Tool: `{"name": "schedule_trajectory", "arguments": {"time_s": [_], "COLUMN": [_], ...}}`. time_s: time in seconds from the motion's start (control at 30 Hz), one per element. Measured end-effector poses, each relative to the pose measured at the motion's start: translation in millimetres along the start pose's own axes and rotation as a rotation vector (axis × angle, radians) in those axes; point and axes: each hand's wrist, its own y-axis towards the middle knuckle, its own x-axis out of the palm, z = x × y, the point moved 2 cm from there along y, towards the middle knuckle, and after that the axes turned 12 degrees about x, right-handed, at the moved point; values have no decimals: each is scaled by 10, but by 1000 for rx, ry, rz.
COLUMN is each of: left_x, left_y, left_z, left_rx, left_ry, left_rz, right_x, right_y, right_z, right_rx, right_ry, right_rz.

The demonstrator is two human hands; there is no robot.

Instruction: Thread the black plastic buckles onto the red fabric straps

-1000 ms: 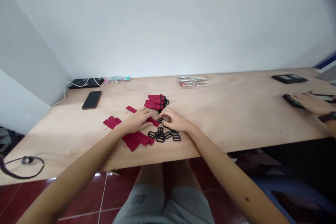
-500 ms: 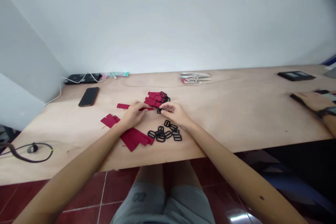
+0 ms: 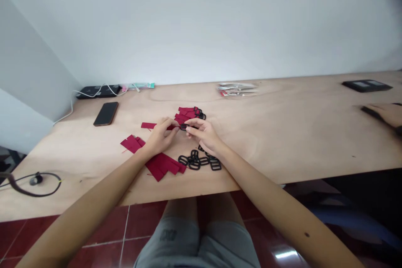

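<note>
My left hand (image 3: 163, 133) pinches a red fabric strap (image 3: 148, 125), whose tail sticks out to the left. Between thumb and fingers, my right hand (image 3: 203, 134) grips a black slide buckle (image 3: 184, 127). The strap's end meets the buckle; whether it passes through a slot I cannot make out. Just behind my hands lie red straps (image 3: 185, 113) fitted with black buckles. Several loose black buckles (image 3: 194, 160) sit nearer me, partly behind my right wrist. More red straps (image 3: 161, 165) lie flat under and beside my left forearm.
A phone (image 3: 106, 114) and black boxes with a white cable (image 3: 99, 91) are at the back left. Plastic packets (image 3: 236, 89) lie near the wall. A black cable (image 3: 34, 184) is at front left. Another person's hand (image 3: 385, 113) rests at the right, near a dark flat device (image 3: 367, 85).
My hands have come together, bringing the buckle left against the strap's end. The view has shifted slightly, and the other person's hand sits farther right in it.
</note>
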Motion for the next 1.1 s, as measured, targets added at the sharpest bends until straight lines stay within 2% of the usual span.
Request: {"name": "schedule_trajectory", "arguments": {"time_s": [0.23,0.37,0.53,0.73,0.9,1.1], "left_x": [11,12,51,49,49,64], "left_y": [-17,-17,-24,-13,-6,-17], "left_z": [-9,-36,-4,15,-34,-57], "left_rx": [11,19,53,13,-10,30], "left_ry": [20,-35,-112,-174,-217,-206], "left_rz": [47,88,70,106,101,156], "right_x": [25,29,30,12,11,3], "right_y": [7,13,37,36,59,42], "right_z": [-59,-50,-13,-37,7,1], "right_rx": [16,16,1,28,-36,-191], "right_ry": [41,62,-2,89,-119,-399], "right_rz": [16,9,-18,8,-12,64]}}
